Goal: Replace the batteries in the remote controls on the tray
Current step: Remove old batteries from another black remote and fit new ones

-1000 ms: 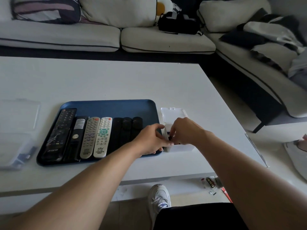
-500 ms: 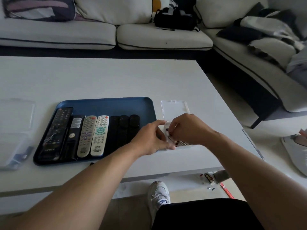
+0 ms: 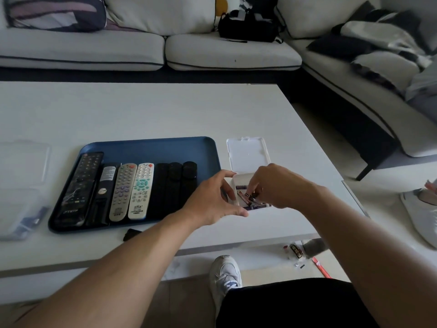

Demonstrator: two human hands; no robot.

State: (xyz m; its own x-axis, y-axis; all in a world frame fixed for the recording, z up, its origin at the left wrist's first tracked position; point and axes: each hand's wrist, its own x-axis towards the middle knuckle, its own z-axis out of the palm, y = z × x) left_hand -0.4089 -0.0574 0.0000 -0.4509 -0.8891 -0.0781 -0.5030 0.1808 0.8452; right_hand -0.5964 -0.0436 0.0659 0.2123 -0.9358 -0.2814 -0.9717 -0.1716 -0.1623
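Both hands [image 3: 212, 200] [image 3: 276, 188] at open battery box [image 3: 243, 181], right perhaps pinching one.

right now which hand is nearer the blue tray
Left. The left hand hovers over the blue tray's right edge, fingers steadying the small white box; the right hand reaches into that box, further from the tray.
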